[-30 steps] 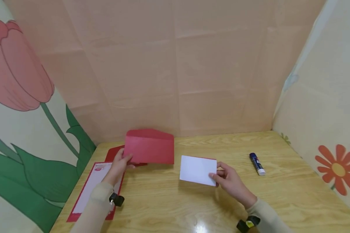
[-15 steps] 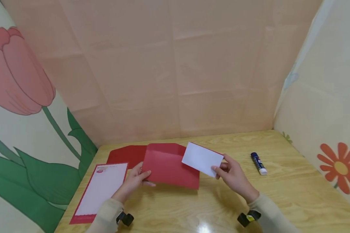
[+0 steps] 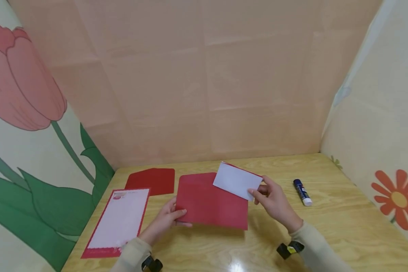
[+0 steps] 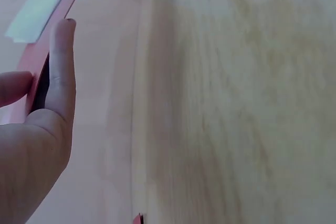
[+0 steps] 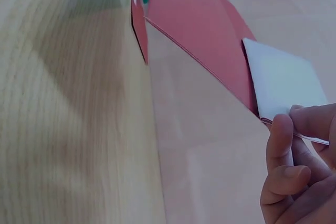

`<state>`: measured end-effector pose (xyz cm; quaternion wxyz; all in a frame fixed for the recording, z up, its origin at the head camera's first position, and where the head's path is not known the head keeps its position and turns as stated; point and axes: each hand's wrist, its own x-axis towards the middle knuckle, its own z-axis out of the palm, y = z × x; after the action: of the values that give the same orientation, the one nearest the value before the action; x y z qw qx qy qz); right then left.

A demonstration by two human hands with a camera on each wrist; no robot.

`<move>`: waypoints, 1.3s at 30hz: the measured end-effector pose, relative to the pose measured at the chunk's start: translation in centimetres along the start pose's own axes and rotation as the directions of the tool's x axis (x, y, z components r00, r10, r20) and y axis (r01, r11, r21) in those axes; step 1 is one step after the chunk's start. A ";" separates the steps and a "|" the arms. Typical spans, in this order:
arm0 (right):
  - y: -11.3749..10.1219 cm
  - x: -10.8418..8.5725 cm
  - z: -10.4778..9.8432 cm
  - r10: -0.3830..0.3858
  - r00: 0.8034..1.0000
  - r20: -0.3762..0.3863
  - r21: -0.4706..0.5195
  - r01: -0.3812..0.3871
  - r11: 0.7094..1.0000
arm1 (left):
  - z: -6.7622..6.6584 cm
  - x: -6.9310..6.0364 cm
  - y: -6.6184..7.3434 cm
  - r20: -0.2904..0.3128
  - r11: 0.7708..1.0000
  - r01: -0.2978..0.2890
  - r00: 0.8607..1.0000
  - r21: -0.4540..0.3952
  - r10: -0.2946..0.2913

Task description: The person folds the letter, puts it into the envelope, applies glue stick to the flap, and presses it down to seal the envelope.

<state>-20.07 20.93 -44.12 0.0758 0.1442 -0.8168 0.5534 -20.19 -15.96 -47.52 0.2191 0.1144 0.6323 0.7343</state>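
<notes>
A red envelope (image 3: 207, 206) is held up above the table, tilted toward the camera. My left hand (image 3: 166, 219) pinches its lower left edge, thumb in front and fingers behind, as the left wrist view also shows. In my right hand (image 3: 273, 202) a small white card (image 3: 236, 180) with a red back edge is pinched at its right end between thumb and fingers. The card overlaps the envelope's upper right part from the front. In the right wrist view, the card (image 5: 286, 80) stands close against the envelope (image 5: 199, 35); whether they touch I cannot tell.
On the left of the wooden table (image 3: 204, 253) lies a white letter sheet with a red border (image 3: 120, 219). Behind it is a second, darker red envelope (image 3: 153, 181). A blue glue stick with a white end (image 3: 302, 192) lies at the right.
The left hand has brought the envelope right and nearer, off the darker envelope. The right hand has raised and tilted the card, which now overlaps the envelope's upper right part.
</notes>
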 end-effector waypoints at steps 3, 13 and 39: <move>-0.1 0.1 -0.1 -0.008 1.000 -0.003 -0.024 0.008 1.000 | 0.5 -0.2 -0.1 0.032 1.000 -0.004 0.999 0.000 0.004; -0.6 0.4 0.1 -0.063 0.998 -0.016 -0.108 0.061 0.992 | 1.4 -0.5 -0.5 0.060 0.991 -0.022 0.998 0.128 0.014; -0.8 0.5 -0.1 -0.112 0.990 -0.091 -0.253 0.086 0.964 | 2.1 -0.5 -0.3 0.016 0.911 -0.052 0.999 0.409 0.050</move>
<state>-20.28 20.68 -43.29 0.1633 0.1451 -0.8664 0.4491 -18.76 -14.30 -47.39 0.1726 0.1762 0.7683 0.5907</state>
